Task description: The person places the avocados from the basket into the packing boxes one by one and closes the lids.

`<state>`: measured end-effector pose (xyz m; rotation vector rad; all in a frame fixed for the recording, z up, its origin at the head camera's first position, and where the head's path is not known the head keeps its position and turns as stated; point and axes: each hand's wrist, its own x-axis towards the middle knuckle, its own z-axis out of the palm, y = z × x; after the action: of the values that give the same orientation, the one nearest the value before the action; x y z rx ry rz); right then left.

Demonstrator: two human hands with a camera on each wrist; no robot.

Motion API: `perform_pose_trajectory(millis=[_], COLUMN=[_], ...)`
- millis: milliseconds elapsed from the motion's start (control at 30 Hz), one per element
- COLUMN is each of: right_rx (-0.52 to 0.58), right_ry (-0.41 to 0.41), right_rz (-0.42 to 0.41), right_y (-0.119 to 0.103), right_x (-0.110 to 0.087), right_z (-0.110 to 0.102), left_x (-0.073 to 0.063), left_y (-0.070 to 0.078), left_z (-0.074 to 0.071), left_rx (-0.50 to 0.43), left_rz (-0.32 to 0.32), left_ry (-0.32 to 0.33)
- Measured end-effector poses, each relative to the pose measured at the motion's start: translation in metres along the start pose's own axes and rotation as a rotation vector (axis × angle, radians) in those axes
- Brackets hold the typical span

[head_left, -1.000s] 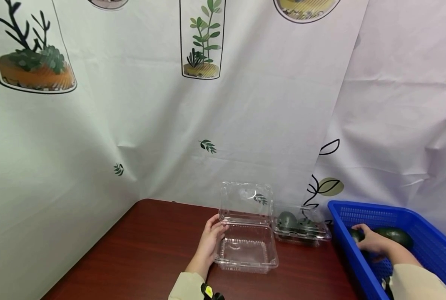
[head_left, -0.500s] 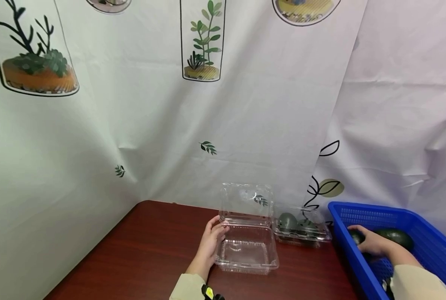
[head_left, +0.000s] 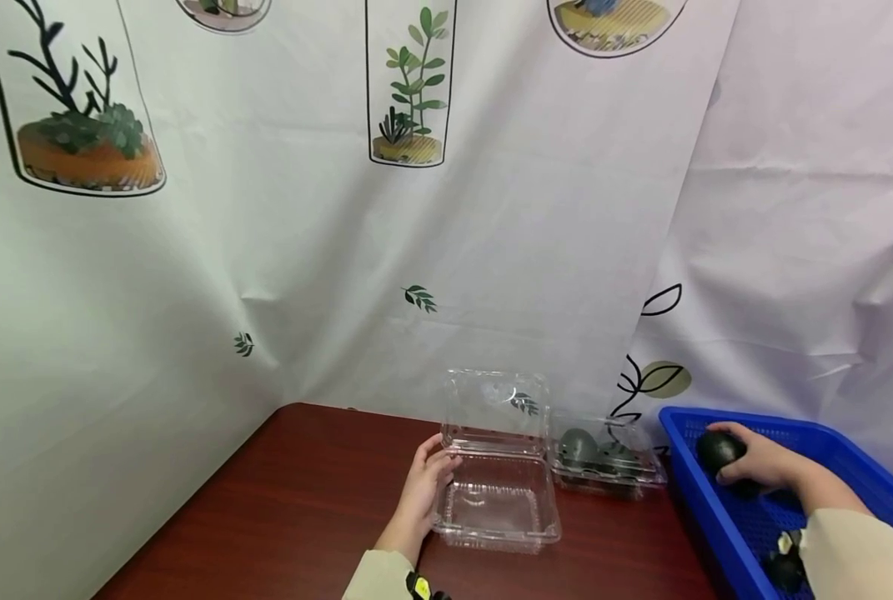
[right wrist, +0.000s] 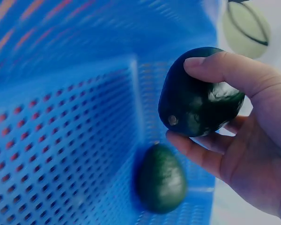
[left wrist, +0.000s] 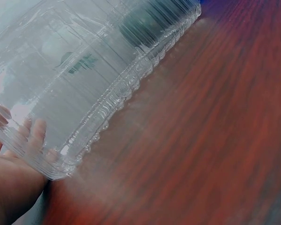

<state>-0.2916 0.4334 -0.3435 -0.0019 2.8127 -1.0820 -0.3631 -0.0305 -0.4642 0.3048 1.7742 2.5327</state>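
Observation:
My right hand [head_left: 765,462] grips a dark green avocado [right wrist: 199,96] between thumb and fingers, inside the blue basket [head_left: 686,467], above its floor. Below it in the right wrist view, another avocado [right wrist: 161,178] lies in the basket. On the table stands a clear plastic clamshell box [head_left: 494,533], its lid [head_left: 494,408] raised toward the wall. My left hand [head_left: 419,487] holds this box at its left side, fingers curled over the rim. Through the clear plastic, those fingers [left wrist: 37,133] show in the left wrist view.
Right of the raised lid sits a lidded clear box [head_left: 611,479] with avocados in it, close to the basket. A white printed cloth [head_left: 326,275] hangs behind the dark red table [head_left: 326,500]. More dark fruit [head_left: 784,571] lies near the right cuff.
The right hand has lifted its avocado up from the basket's left side, slightly away from the wall of the basket. The left hand and the raised-lid box keep their places.

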Motion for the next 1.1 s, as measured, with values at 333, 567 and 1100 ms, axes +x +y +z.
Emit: perform_pose_trajectory(millis=[333,567,1100], right_rx=[-0.037,-0.057,-0.152], right_ry=[0.019,0.040,0.136], right_rz=[-0.091,-0.136,-0.103], right_y=[-0.037,-0.063,-0.094], right_x=[0.000,0.006,0.007], right_z=[-0.018,-0.019,-0.007], left_x=[-0.002,-0.001,-0.001], left_y=[0.000,0.003,0.001], left_z=[0.003,0.001,0.001], left_rx=[-0.021,-0.014,-0.015], left_rz=[-0.017,-0.027,-0.014], left_ry=[0.004,0.007,0.010])
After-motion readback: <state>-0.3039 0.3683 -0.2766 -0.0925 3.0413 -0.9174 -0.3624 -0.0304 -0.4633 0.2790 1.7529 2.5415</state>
